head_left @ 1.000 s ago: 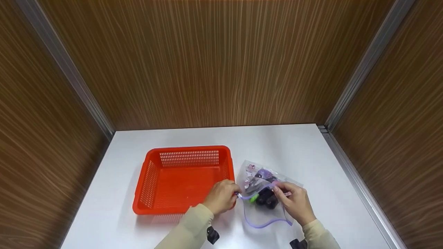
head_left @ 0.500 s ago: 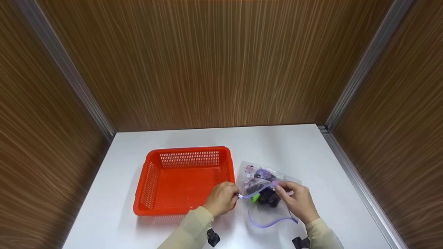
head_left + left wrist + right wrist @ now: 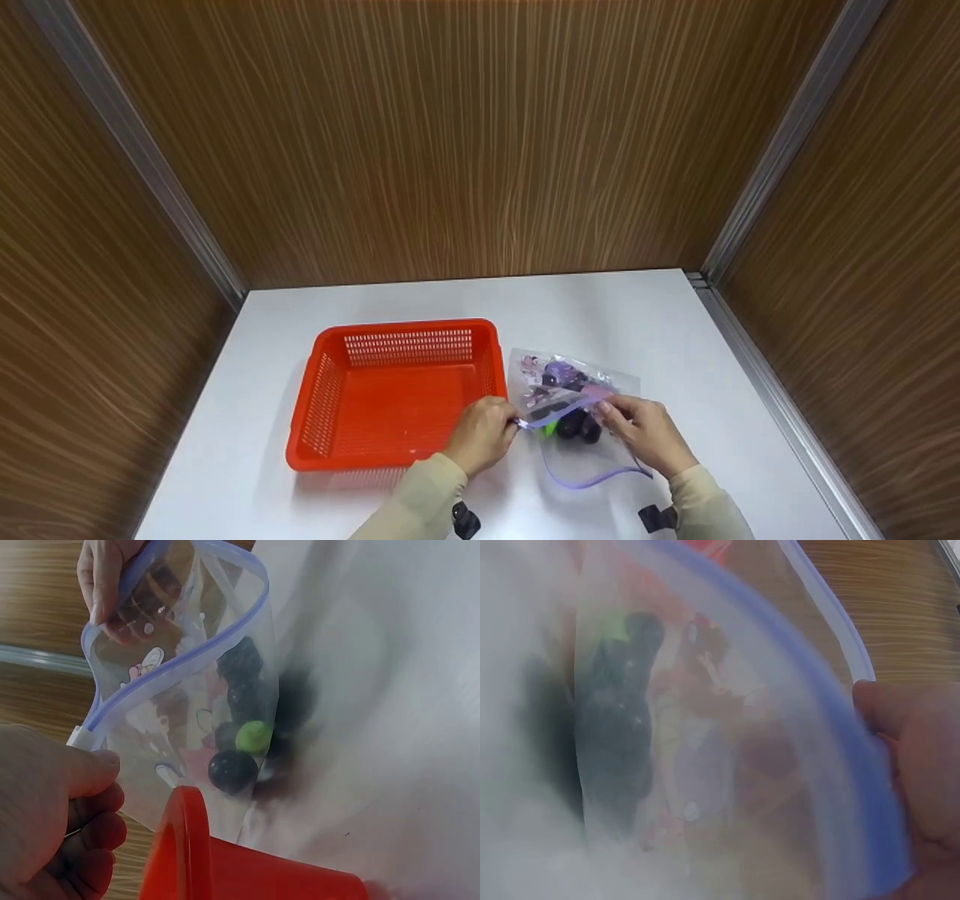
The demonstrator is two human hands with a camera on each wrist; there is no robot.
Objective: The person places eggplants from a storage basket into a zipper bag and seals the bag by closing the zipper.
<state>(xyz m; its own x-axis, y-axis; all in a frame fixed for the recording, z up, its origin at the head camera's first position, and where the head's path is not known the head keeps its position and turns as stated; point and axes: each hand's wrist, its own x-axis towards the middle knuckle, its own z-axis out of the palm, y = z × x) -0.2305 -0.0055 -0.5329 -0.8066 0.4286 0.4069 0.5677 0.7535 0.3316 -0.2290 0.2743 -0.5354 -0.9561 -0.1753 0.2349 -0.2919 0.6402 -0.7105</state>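
Note:
A clear zip bag (image 3: 551, 375) with purple edging and a printed pattern stands mouth open between both hands. My left hand (image 3: 482, 435) pinches its left corner, by the white slider (image 3: 80, 737). At the right side of the mouth, my right hand (image 3: 649, 435) pinches the purple rim between thumb and fingers. Several dark, rounded objects (image 3: 232, 770) and a bright green one (image 3: 253, 736) lie inside at the bottom; through the film their kind cannot be told. In the right wrist view the bag (image 3: 705, 765) is blurred and fills most of the picture.
A red plastic basket (image 3: 296, 450) with slotted walls stands on the white table (image 3: 600, 307), just left of the bag. The left hand is beside its near right corner. Wood-grain panels (image 3: 480, 150) enclose the table at the back and both sides.
The bag's far part has shifted slightly left, and the near purple rim has moved a little right and up. My right hand has moved slightly right; both hands keep hold of the bag.

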